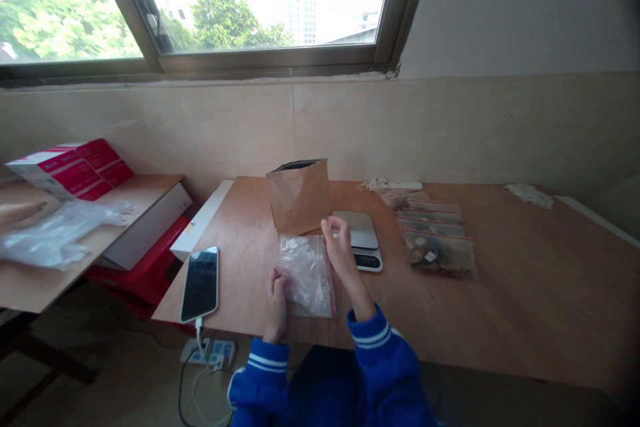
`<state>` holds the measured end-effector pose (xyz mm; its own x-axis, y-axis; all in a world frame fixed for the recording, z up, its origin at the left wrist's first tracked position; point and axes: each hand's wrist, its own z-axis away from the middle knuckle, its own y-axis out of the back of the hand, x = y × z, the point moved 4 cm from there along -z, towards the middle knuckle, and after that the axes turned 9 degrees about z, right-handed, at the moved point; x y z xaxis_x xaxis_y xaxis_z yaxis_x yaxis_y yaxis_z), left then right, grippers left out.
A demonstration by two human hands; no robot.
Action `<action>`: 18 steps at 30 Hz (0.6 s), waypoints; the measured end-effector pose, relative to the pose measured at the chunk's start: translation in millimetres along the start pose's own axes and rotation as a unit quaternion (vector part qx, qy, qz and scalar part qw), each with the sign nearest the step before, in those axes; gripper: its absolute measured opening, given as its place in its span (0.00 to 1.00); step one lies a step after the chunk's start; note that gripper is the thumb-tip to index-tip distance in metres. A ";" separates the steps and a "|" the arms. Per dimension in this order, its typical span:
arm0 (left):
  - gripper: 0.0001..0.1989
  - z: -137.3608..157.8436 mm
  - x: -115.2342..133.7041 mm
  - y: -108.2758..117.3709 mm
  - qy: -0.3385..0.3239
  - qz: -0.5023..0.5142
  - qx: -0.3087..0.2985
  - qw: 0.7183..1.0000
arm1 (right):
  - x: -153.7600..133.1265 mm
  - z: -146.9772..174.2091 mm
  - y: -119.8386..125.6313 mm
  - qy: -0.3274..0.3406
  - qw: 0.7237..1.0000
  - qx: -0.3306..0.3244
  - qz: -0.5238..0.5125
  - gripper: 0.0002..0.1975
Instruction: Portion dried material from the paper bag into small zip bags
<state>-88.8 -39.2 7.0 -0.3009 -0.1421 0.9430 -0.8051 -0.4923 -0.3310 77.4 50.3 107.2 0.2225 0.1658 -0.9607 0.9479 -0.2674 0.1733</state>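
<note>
A stack of clear zip bags (307,273) with red seal strips lies on the wooden table (525,293) in front of me. My left hand (275,303) rests on the stack's near left corner, fingers curled on the plastic. My right hand (341,247) hovers raised above the stack's far right corner, fingers loosely bent; whether it pinches anything is unclear. Just beyond it sits a small digital scale (361,238). A brown paper bag (299,195) stands upright and open behind the stack.
A phone (201,282) on a charging cable lies at the table's left edge. Filled zip bags (436,235) lie right of the scale. A side table holds pink boxes (70,169) and loose plastic (53,233); a power strip (210,351) lies on the floor.
</note>
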 end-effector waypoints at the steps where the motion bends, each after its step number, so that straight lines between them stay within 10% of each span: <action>1: 0.10 2.4 1.8 -1.6 -0.003 -0.003 -0.013 1.000 | 13.0 19.7 2.2 -0.058 0.998 -0.023 -0.027 0.25; 5: 0.09 11.2 7.6 -5.8 -0.021 -0.020 -0.069 0.997 | 36.2 59.2 10.2 -0.177 0.964 -0.139 -0.140 0.23; 12: 0.14 25.5 17.1 -18.0 -0.039 -0.026 -0.125 0.991 | 39.4 39.9 58.5 -0.146 0.974 0.042 -0.166 0.24; 18: 0.17 33.6 42.5 -43.0 0.019 -0.027 -0.183 0.983 | 36.1 51.9 62.4 -0.111 0.988 0.016 -0.105 0.23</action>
<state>-49.8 -52.9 62.5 -0.2661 -0.0882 0.9599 -0.9481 -0.1560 -0.2772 132.7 -9.7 72.1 -0.0374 0.0099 -0.9993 0.9595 -0.2791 -0.0387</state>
